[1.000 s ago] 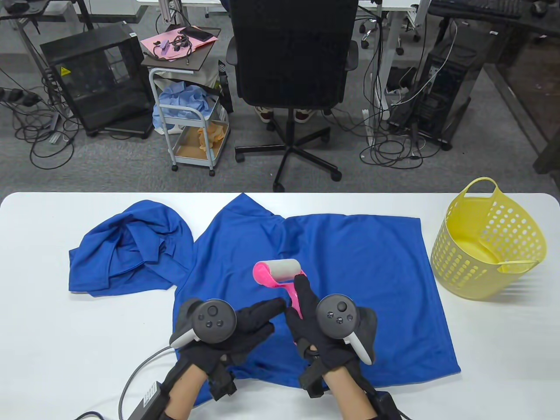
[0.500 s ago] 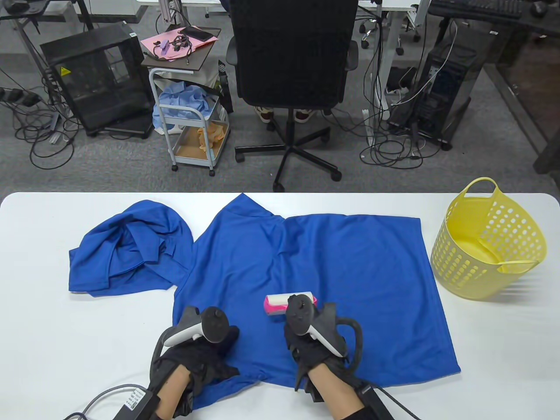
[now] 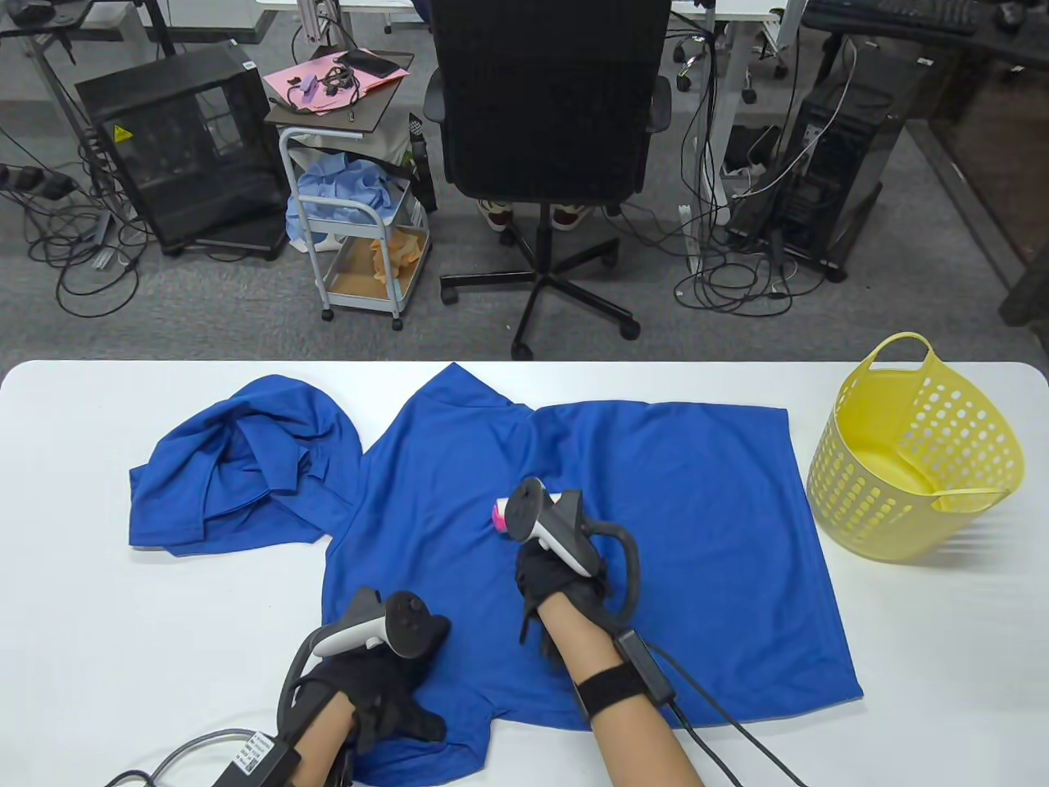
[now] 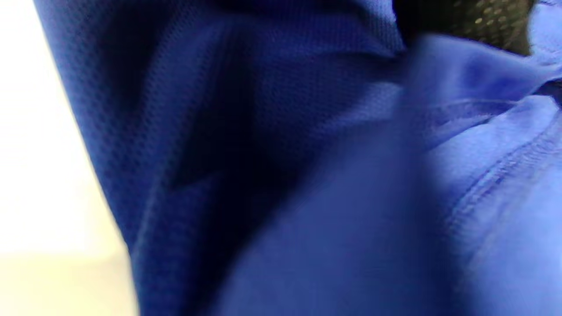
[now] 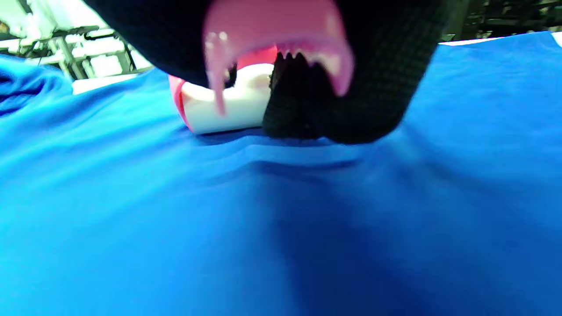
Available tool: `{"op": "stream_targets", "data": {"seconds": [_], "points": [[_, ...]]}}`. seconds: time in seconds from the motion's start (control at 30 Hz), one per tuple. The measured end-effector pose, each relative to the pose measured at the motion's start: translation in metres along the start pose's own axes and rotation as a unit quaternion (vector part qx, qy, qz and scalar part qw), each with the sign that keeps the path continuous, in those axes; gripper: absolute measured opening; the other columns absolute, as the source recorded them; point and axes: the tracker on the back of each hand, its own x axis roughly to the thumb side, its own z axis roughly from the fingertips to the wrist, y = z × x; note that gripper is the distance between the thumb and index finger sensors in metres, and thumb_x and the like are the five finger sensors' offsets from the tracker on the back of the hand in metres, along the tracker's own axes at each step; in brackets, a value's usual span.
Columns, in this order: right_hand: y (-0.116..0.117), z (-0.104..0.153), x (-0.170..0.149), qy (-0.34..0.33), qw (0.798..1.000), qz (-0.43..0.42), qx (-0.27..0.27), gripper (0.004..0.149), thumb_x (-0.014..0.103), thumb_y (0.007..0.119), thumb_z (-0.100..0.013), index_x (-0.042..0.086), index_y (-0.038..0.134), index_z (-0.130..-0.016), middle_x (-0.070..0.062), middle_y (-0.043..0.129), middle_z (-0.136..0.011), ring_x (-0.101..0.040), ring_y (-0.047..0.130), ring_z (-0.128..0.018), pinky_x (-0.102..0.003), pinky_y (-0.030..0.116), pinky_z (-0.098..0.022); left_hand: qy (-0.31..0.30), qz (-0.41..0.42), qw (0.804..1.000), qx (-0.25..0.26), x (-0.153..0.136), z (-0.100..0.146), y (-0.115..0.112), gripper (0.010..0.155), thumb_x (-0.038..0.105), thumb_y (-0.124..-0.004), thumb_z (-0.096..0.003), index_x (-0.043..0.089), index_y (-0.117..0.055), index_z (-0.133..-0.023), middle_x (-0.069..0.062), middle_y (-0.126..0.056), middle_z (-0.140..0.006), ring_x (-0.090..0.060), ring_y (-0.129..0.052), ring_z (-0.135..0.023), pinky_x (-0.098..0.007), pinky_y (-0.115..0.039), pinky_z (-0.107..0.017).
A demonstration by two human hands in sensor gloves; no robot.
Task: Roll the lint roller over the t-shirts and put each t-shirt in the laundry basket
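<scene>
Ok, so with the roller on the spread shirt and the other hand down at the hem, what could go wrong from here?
1. The shirt already ripples in front of the roller; it may bunch or lift as the right hand pushes.
2. The left hand pins only the near corner, so the far side could slide.
3. The right hand's cable trails over the hem and might drag it.

white table: two t-shirts, basket

We see the right hand gripping the lint roller on the spread t-shirt; left hand holds its hem.
</scene>
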Motion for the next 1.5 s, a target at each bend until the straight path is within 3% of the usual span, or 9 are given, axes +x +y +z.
{"op": "stream_targets", "data": {"seconds": [0.3, 0.43, 0.6, 0.7, 0.77, 1.0, 1.1, 1.27, 1.5], "points": [[-0.004, -0.103, 0.018, 0.061, 0.996, -0.009, -0.064, 0.057, 0.037, 0.071, -0.056, 0.03, 0.043, -0.106, -0.011, 0.073, -0.098, -0.02, 0.093, -0.06, -0.03, 0.089, -0.038, 0.004, 0.002, 1.0, -0.004, 0.001, 0.0, -0.001, 0.112, 0.069, -0.076, -0.0405, 0.039, 0.014, -0.1, -0.006, 0.027, -0.099, -0.05, 0.022, -0.088, -0.079, -0.011, -0.055], [-0.008, -0.111, 0.008, 0.058, 0.997, -0.032, -0.049, 0.061, 0.038, 0.069, -0.056, 0.035, 0.035, -0.106, -0.007, 0.067, -0.105, -0.02, 0.09, -0.07, -0.032, 0.087, -0.047, 0.002, 0.005, 1.0, -0.004, 0.001, 0.001, -0.001, 0.112, 0.069, -0.076, -0.0405, 0.039, 0.014, -0.1, -0.006, 0.028, -0.099, -0.049, 0.023, -0.087, -0.079, -0.01, -0.054], [-0.048, -0.066, -0.027, 0.004, 0.987, -0.112, -0.113, 0.053, 0.038, 0.075, -0.054, 0.031, 0.056, -0.103, -0.013, 0.083, -0.094, -0.018, 0.096, -0.055, -0.026, 0.089, -0.034, 0.002, 0.002, 1.0, -0.004, 0.001, 0.001, -0.001, 0.112, 0.069, -0.076, -0.0406, 0.039, 0.013, -0.1, -0.006, 0.027, -0.099, -0.05, 0.023, -0.088, -0.079, -0.011, -0.055], [-0.068, -0.027, -0.046, -0.006, 0.996, -0.076, -0.056, 0.049, 0.04, 0.076, -0.054, 0.03, 0.065, -0.101, -0.013, 0.091, -0.087, -0.016, 0.099, -0.045, -0.022, 0.089, -0.025, 0.002, 0.002, 1.0, -0.004, 0.001, 0.001, -0.001, 0.112, 0.07, -0.077, -0.0408, 0.039, 0.013, -0.1, -0.006, 0.027, -0.1, -0.05, 0.023, -0.088, -0.079, -0.011, -0.055], [-0.075, 0.006, -0.059, 0.026, 0.998, -0.034, 0.037, 0.047, 0.04, 0.076, -0.056, 0.029, 0.067, -0.101, -0.014, 0.093, -0.085, -0.017, 0.099, -0.042, -0.021, 0.089, -0.023, 0.004, -0.006, 1.0, 0.003, 0.002, 0.002, 0.002, 0.111, 0.07, -0.076, -0.041, 0.038, 0.011, -0.102, -0.006, 0.025, -0.102, -0.05, 0.02, -0.091, -0.079, -0.013, -0.057], [-0.045, 0.088, -0.091, -0.014, 0.986, 0.024, 0.167, 0.045, 0.04, 0.075, -0.057, 0.027, 0.069, -0.1, -0.016, 0.093, -0.086, -0.018, 0.099, -0.043, -0.022, 0.089, -0.024, -0.006, 0.034, 0.999, 0.023, -0.007, 0.006, 0.007, 0.088, 0.066, -0.065, -0.0516, 0.041, -0.002, -0.108, 0.0, 0.015, -0.109, -0.043, 0.015, -0.097, -0.076, -0.013, -0.061], [-0.039, 0.098, -0.088, -0.02, 0.989, 0.039, 0.138, 0.046, 0.039, 0.075, -0.057, 0.027, 0.068, -0.1, -0.016, 0.091, -0.086, -0.018, 0.099, -0.044, -0.022, 0.088, -0.024, 0.008, 0.024, 0.999, 0.03, -0.005, 0.005, 0.004, 0.083, 0.06, -0.063, -0.0546, 0.043, 0.0, -0.106, 0.002, 0.017, -0.107, -0.042, 0.017, -0.096, -0.075, -0.011, -0.061], [-0.039, 0.066, -0.08, 0.0, 0.995, 0.022, 0.101, 0.046, 0.039, 0.073, -0.057, 0.027, 0.065, -0.101, -0.016, 0.089, -0.089, -0.019, 0.098, -0.047, -0.023, 0.088, -0.026, 0.008, 0.041, 0.998, 0.036, -0.006, 0.005, 0.004, 0.084, 0.058, -0.066, -0.0538, 0.044, -0.002, -0.106, 0.002, 0.016, -0.108, -0.041, 0.017, -0.097, -0.075, -0.01, -0.061], [-0.037, -0.052, -0.065, 0.075, 0.996, -0.049, -0.015, 0.048, 0.034, 0.074, -0.056, 0.028, 0.06, -0.101, -0.016, 0.083, -0.093, -0.023, 0.097, -0.052, -0.031, 0.089, -0.031, 0.017, 0.032, 0.999, 0.028, -0.004, 0.005, 0.004, 0.085, 0.059, -0.066, -0.0532, 0.044, 0.0, -0.105, 0.002, 0.018, -0.107, -0.041, 0.017, -0.097, -0.075, -0.011, -0.062]]}}
